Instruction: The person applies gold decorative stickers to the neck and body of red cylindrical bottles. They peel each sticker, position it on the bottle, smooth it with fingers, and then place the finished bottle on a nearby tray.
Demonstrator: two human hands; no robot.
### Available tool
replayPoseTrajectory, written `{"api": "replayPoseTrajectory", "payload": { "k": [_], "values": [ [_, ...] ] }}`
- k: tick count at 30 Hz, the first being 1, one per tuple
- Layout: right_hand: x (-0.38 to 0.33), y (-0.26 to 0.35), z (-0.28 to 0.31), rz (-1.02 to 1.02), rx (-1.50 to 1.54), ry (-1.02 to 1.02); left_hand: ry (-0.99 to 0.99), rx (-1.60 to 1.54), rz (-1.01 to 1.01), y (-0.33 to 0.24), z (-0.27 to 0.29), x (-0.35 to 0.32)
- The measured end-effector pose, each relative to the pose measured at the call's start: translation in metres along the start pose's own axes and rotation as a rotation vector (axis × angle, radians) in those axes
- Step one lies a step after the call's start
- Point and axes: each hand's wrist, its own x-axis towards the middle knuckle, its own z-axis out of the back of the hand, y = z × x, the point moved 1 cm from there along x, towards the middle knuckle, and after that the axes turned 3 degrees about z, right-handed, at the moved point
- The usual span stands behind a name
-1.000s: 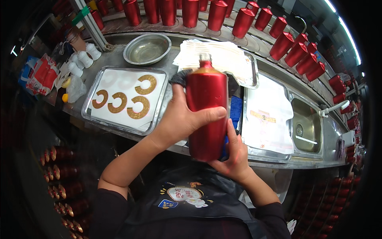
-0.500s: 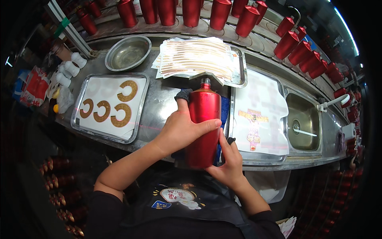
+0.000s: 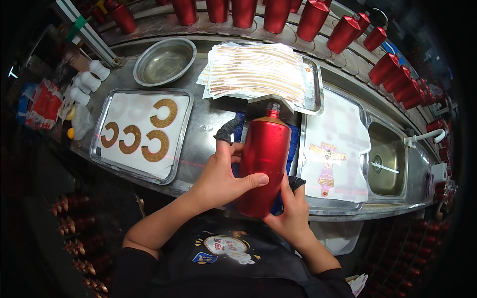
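Between my hands is a glossy red bottle [image 3: 265,161], tilted a little, its clear threaded neck pointing away from me. My left hand [image 3: 218,174] grips its left side, thumb across the front; a black cover wraps one fingertip. At the lower right of the bottle, my right hand [image 3: 292,211] closes around its base, with another black finger cover on it. Behind the bottle lies a blue cloth [image 3: 293,144] on the metal counter, partly hidden. A metal bracket [image 3: 271,102] stands just beyond the neck.
Left, a tray [image 3: 180,136] carries several gold C-shaped labels [image 3: 130,139]. A steel bowl [image 3: 191,60] and stacked label sheets [image 3: 256,72] sit at the back. Right are a tray with a gold-pink label [image 3: 327,166] and a sink [image 3: 390,166]. Red bottles [image 3: 314,20] line a conveyor [image 3: 223,34] behind.
The bottle has tilted so that its neck leans right, and my left thumb has slid lower and inward across it. Bottles on the conveyor have shifted. The whole view has turned slightly.
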Motion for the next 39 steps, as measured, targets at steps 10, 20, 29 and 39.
{"api": "replayPoseTrajectory", "payload": {
  "k": [10, 20, 29, 39],
  "values": [
    [0.003, -0.005, 0.049, -0.168, 0.277, 0.175, -0.316, -0.165, -0.107, 0.027, 0.062, 0.051],
    [0.005, -0.017, 0.042, -0.187, 0.405, -0.032, -0.445, -0.217, 0.236, 0.037, 0.087, 0.126],
    [0.005, -0.025, 0.039, -0.196, 0.428, -0.039, -0.484, -0.195, 0.281, 0.039, 0.091, 0.141],
    [0.006, -0.028, 0.037, -0.193, 0.451, -0.044, -0.530, -0.239, 0.280, 0.040, 0.109, 0.136]
  ]
}}
